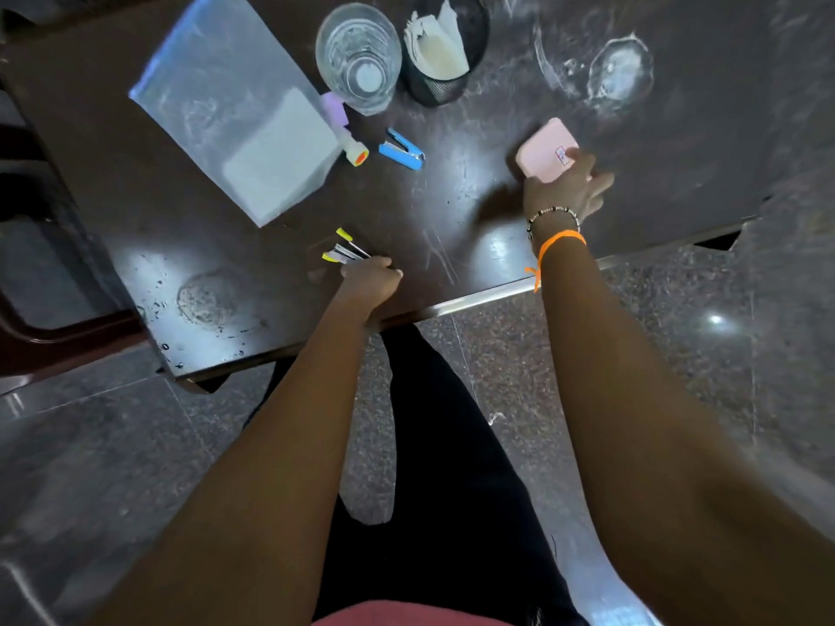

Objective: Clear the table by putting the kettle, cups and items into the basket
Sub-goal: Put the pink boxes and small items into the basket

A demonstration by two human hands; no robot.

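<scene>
- On the dark, scuffed table (452,228), near its front edge, the left hand (372,282) grips a small bundle of slim pens (345,248); fingers are curled tight round the near ends.
- The pens' long axis runs from the fist up and to the left, yellow-tipped ends pointing away from the person, fanning slightly apart.
- Further right, the right hand (567,192) holds a pink case (546,151), flat and rectangular with rounded corners, smooth and matt, bearing a small label; the thumb lies on top by the label and the fingers curl around its near side. Whether it is lifted or touching the table cannot be told.
- A beaded bracelet and an orange band (560,239) circle that wrist.
- At the far side stands a clear ribbed glass (359,56), upright, just beside a black mesh cup (445,47) stuffed with white paper.
- Near the glass lie a blue stapler (401,149), pointing down-right, and a lilac-capped marker (345,133) with an orange end.
- A translucent plastic bag (217,97) with a blue strip holds a white folded sheet, lying flat at the left.
</scene>
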